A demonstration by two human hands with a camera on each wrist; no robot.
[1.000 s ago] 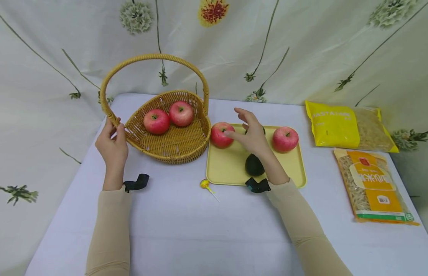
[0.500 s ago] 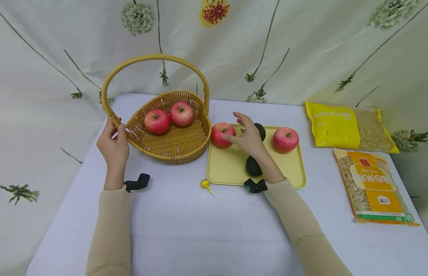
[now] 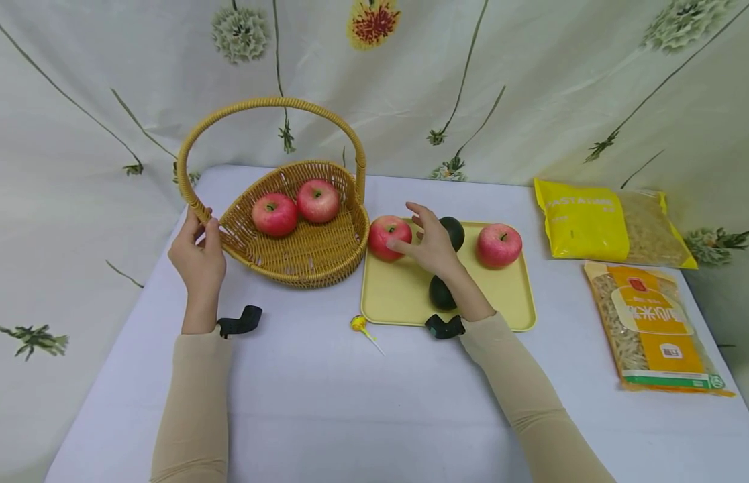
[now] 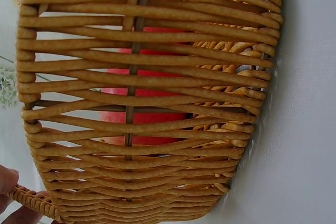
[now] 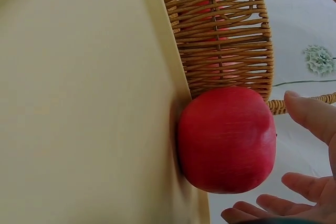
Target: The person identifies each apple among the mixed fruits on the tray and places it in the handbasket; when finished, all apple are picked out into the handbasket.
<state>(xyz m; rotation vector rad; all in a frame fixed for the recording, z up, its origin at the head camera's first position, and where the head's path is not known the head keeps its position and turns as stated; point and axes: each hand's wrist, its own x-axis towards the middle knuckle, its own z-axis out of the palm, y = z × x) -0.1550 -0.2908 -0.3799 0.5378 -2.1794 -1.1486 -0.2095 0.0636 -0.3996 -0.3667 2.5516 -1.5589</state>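
My left hand [image 3: 199,258] pinches the base of the handle on a wicker basket [image 3: 308,276], at the basket's left side. Two red apples, one in front [image 3: 274,215] and one behind [image 3: 317,200], lie in the basket. Over the yellow tray [image 3: 389,308] my right hand [image 3: 435,248] is spread, thumb and fingers apart, beside a red apple [image 3: 386,235] at the tray's left edge. In the right wrist view a gap shows between the fingers and that apple [image 5: 227,140]. Two dark green avocados, one far [image 3: 454,231] and one near [image 3: 441,293], are partly covered by the right hand and wrist.
Another apple [image 3: 498,245] sits at the tray's right side. A wrapped lollipop [image 3: 359,324] lies in front of the tray. On the right are a yellow pasta bag [image 3: 586,221] and an orange-labelled bag [image 3: 655,329]. A flowered cloth [image 3: 519,100] hangs behind the table.
My right hand has moved slightly left and lower towards the apple at the tray's left edge, uncovering more of the far avocado. The left hand stays on the basket handle.
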